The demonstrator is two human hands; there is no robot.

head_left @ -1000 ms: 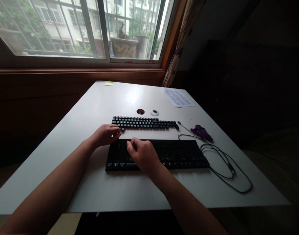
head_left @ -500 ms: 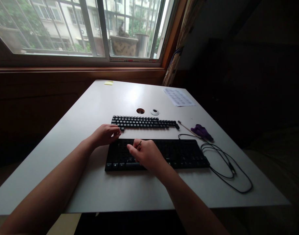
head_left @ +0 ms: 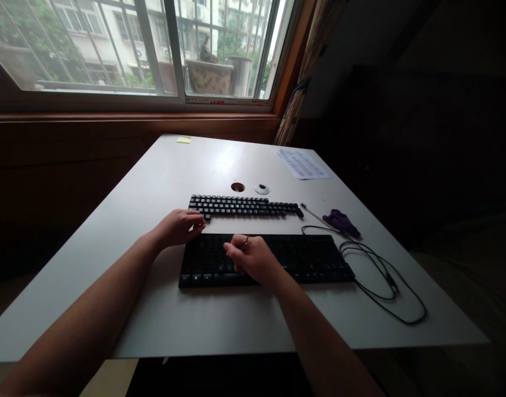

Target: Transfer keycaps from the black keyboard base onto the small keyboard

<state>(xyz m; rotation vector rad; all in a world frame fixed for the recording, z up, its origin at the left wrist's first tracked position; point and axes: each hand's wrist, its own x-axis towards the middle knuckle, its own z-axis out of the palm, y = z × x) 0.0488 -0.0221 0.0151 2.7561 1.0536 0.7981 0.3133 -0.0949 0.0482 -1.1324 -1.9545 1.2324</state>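
Observation:
A black keyboard (head_left: 314,259) lies at the table's middle, with many keycaps off its upper part and a few still along its front row. Above it my right hand (head_left: 253,258) is closed around a thin wire tool (head_left: 245,242) that looks like a keycap puller; its lower end is hidden. Behind the keyboard, loose black keycaps (head_left: 236,208) are laid out in rows. My left hand (head_left: 180,227) rests between the rows' left end and the keyboard's upper left corner, fingers curled together by a keycap; anything between the fingertips is hidden.
A black cable (head_left: 405,320) coils right of the keyboard. Beyond it lie a purple cloth (head_left: 339,221) and a thin stick (head_left: 314,214). Farther back are a cable hole (head_left: 238,187), its white cover (head_left: 261,189), papers (head_left: 303,164) and a yellow note (head_left: 184,140).
My right hand has moved slightly to the right over the keyboard, still closed on the wire tool. My left hand has stayed almost where it was.

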